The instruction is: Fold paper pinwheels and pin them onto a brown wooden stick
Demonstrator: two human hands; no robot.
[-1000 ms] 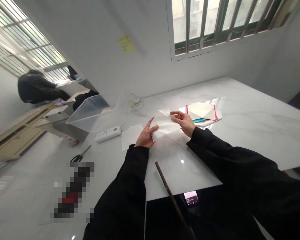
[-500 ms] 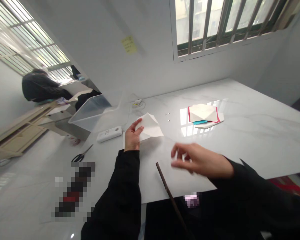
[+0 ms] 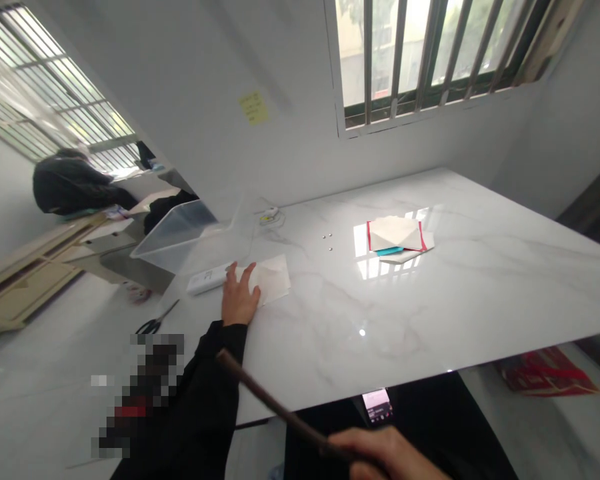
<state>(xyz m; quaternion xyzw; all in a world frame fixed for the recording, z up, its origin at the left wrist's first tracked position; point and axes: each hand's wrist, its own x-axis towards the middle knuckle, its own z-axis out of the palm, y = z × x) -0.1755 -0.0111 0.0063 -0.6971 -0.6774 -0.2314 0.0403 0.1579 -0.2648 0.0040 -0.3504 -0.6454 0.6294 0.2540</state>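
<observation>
My left hand point(image 3: 239, 299) rests at the table's left side, palm down with its fingers spread. Under its fingers lies a cream sheet of folded paper point(image 3: 275, 277), beside a long white device point(image 3: 207, 279). At the bottom of the view, my right hand point(image 3: 385, 450) is closed around a thin dark brown stick point(image 3: 275, 403). The stick slants up and left, its free end in front of my left sleeve. Part of the right hand is cut off by the frame.
A stack of cream, red and blue paper point(image 3: 395, 235) lies on the marble-look table point(image 3: 405, 313), with small shiny beads point(image 3: 330, 249) to its left. Scissors point(image 3: 153, 325) and a clear plastic bin point(image 3: 175, 230) are leftward. A phone point(image 3: 378, 405) rests on my lap. Another person point(image 3: 75, 183) sits beyond.
My left hand has lowered the cream paper onto the table, leftward beside the white device. My right hand has dropped toward my lap and taken hold of the brown stick, which now tilts further left.
</observation>
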